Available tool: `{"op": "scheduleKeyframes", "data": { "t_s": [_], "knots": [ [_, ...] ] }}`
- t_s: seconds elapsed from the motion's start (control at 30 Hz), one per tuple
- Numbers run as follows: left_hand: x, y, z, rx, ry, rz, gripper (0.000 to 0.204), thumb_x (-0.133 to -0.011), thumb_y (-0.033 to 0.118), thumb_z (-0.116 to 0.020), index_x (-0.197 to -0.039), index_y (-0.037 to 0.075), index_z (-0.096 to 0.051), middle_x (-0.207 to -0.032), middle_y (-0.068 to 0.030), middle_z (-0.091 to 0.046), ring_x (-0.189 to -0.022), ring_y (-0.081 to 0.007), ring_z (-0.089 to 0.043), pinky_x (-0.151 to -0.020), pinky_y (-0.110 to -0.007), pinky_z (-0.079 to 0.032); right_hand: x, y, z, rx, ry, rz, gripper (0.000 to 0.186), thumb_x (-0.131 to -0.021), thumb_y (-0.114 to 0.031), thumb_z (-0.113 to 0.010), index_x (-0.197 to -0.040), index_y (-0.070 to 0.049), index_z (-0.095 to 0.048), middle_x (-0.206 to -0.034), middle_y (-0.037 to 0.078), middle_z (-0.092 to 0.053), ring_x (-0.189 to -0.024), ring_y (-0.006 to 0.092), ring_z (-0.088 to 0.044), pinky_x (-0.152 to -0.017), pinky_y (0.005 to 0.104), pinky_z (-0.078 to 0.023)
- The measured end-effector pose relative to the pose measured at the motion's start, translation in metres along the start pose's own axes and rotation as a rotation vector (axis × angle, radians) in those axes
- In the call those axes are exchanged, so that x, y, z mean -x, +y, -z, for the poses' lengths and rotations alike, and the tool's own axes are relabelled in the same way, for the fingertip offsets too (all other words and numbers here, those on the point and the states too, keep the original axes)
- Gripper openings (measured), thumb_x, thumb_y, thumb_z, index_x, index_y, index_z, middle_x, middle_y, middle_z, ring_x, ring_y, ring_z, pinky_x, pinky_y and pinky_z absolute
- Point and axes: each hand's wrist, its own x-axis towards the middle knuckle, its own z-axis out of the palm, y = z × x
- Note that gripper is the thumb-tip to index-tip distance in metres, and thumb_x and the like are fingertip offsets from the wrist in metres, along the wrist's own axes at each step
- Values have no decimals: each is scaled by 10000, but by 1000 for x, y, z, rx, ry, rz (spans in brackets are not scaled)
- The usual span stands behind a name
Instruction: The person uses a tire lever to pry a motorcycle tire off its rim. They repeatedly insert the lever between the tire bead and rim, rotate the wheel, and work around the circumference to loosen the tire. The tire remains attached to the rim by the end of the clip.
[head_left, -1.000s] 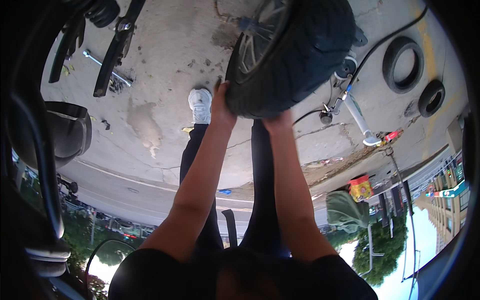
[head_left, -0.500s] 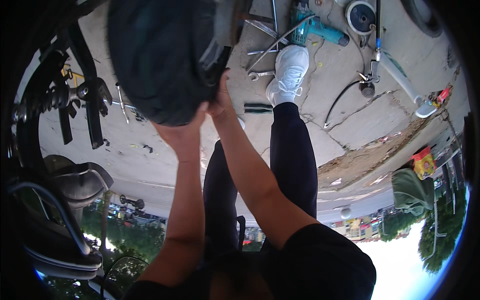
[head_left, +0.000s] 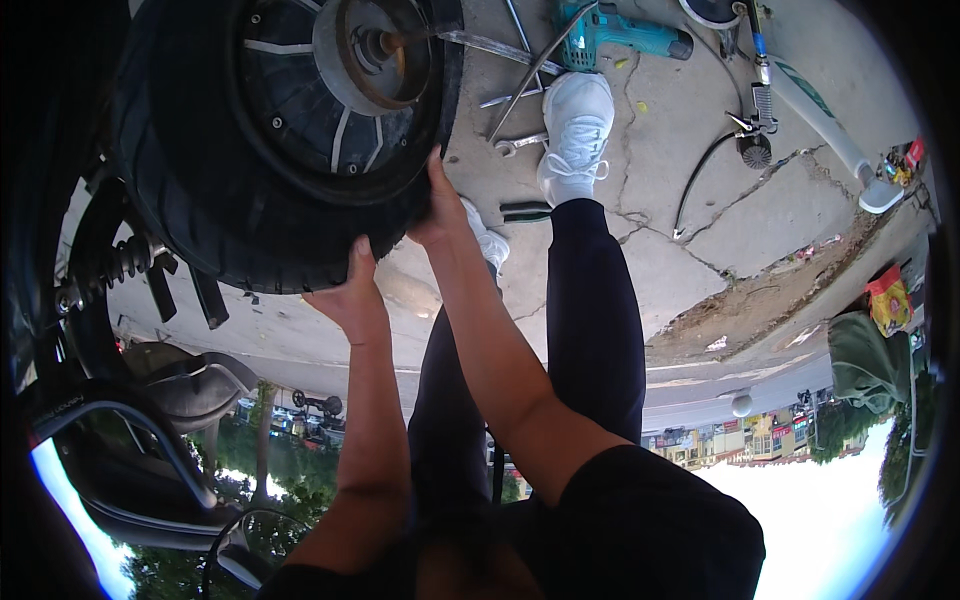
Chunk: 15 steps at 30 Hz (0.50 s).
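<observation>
While the left hand and right hand clamp the tyre between thumbs and mostly hidden fingers, the wheel is over the concrete, well apart from its crumbled edge

There are two hands, one wheel, two shoes, one drill, one spanner, one inflator and, partly hidden, probably one pair of pliers.

Open pavement right, wheel left, beyond unclear
</observation>
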Motion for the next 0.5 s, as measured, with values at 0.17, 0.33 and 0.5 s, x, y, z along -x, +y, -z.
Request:
{"op": "scheduleKeyframes", "data": {
  "t_s": [0.17, 0.33, 0.5],
  "knots": [
    [3, 4, -3, 8, 13, 19, 738, -676, 49, -826, -1282, -97, -432, -1274, -180, -525, -1111, -255, -528, -984, -326, -405, 0, -3, 5, 13, -75, -45, 827, -800, -655, -584, -1381, -83, -445, -1413, 76, -478, -1314, 263, -414, -1103, 457, -309],
    [-4, -2, 36, -66, -228, 156, 651, -832, 122, -678, -1367, -62, -356, -1384, -170, -438, -1223, -262, -451, -1074, -337, -314, -26, -55, 51, 473, 356, 193, 651, -886, -608, -532, -1181, -28, -503, -1033, 143, -633, -851, 262, -647, -703, 442, -527],
    [-85, 45, 55, 401, -377, -30, 918, -865, 708, -420, -1482, 52, -241, -1518, -148, -280, -1385, -313, -300, -1154, -438, -216, -53, -136, 49, 1519, 862, 975, 370, -843, -277, -681, -939, 43, -521, -728, 212, -644, -701, 390, -652, -684, 473, -507]
  ]
}}
